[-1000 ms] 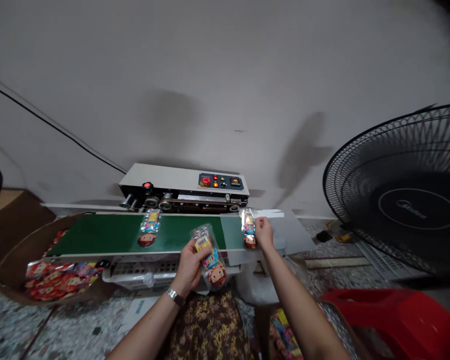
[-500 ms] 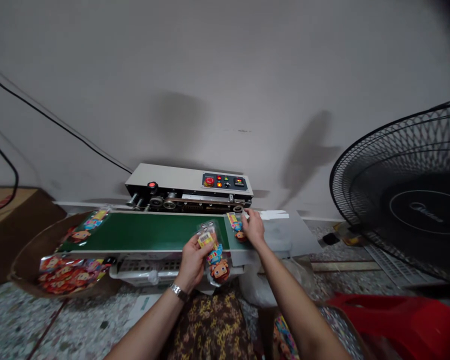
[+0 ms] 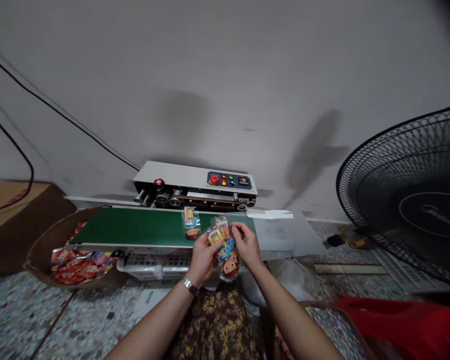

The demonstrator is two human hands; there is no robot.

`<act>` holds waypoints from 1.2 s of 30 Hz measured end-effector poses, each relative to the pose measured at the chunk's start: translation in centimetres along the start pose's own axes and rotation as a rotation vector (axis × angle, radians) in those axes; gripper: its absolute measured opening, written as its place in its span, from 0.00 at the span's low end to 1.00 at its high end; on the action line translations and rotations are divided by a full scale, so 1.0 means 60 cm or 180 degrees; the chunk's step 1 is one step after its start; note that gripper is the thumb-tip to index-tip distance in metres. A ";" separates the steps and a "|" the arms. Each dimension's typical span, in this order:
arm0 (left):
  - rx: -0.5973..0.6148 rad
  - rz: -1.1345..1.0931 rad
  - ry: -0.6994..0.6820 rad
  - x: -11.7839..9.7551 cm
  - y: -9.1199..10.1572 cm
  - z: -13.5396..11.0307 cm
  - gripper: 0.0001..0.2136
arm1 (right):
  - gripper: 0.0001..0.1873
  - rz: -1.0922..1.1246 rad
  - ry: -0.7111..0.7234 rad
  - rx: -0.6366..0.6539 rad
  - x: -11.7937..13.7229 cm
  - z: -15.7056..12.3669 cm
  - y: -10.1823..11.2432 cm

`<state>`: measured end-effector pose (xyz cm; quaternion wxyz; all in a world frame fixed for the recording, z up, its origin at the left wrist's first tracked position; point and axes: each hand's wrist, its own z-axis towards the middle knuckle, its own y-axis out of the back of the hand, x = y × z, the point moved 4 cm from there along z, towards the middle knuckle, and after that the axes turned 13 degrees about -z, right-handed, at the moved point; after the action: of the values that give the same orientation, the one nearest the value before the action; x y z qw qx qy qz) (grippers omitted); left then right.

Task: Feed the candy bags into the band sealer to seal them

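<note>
- The left hand (image 3: 202, 252) and right hand (image 3: 246, 243) both pinch one clear toy packet (image 3: 225, 246) by its upper edges, fingers (image 3: 235, 231) curled shut on the film, just in front of the green conveyor belt (image 3: 135, 226).
- The packet looks light, floppy and slick; the flat top edge seems the safest place to grip it, with the bulkier toy hanging below.
- At 11 o'clock from the hands, a second packet (image 3: 191, 223) lies on the belt, beneath the sealing machine (image 3: 195, 185).
- At 9 o'clock, a brown basket (image 3: 45, 240) holds a heap of similar packets (image 3: 80, 262).
- At 3 o'clock stands a black fan (image 3: 408, 200).
</note>
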<state>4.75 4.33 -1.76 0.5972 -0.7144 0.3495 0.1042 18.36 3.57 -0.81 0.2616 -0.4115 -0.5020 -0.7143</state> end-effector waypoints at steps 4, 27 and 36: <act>-0.0008 0.0033 -0.0084 -0.006 -0.001 0.000 0.20 | 0.13 -0.0126 -0.0025 0.0096 0.002 -0.007 -0.002; 0.0314 0.1001 -0.0212 -0.022 0.009 0.007 0.15 | 0.16 -0.0342 0.1027 0.0288 0.064 0.000 0.038; 0.0369 0.0899 -0.0159 -0.029 0.005 -0.003 0.15 | 0.15 -0.0893 0.1697 0.0566 0.102 0.001 0.042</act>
<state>3.23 4.81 -0.92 0.6254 -0.6196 0.4370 0.1845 17.17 2.96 5.66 0.3178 -0.1120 -0.5281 -0.7795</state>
